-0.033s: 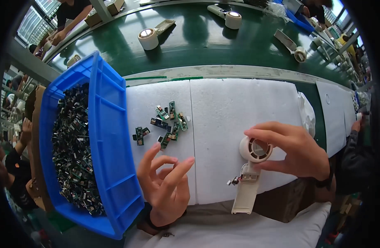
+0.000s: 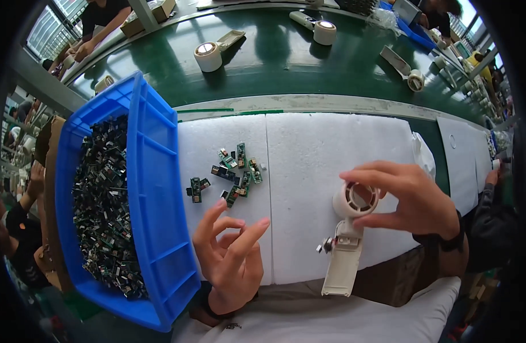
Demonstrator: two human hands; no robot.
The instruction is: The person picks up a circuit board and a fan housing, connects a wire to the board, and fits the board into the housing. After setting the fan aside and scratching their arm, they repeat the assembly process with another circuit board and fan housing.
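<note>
My right hand point(image 2: 409, 200) grips the round head of a cream handheld fan housing point(image 2: 343, 266), fingers and thumb on either side of the ring. The open handle half points down toward my lap. From its neck a small wired part point(image 2: 327, 246) with a tiny connector hangs out to the left. My left hand point(image 2: 234, 263) hovers with fingers spread and half bent, holding nothing that shows. Just beyond its fingertips lies a loose group of small green circuit boards point(image 2: 240, 178) on the white foam sheet point(image 2: 308, 148).
At my left stands a blue bin point(image 2: 154, 171) heaped with small circuit boards point(image 2: 102, 211). Across the far side runs a green conveyor belt point(image 2: 263, 68) carrying several fan housings point(image 2: 208, 57). A crumpled white bag point(image 2: 424, 154) lies by the foam's right edge. Other people work around.
The fan housing has turned slightly in my right hand, and the wired part at its neck has shifted. My left hand stays nearly the same.
</note>
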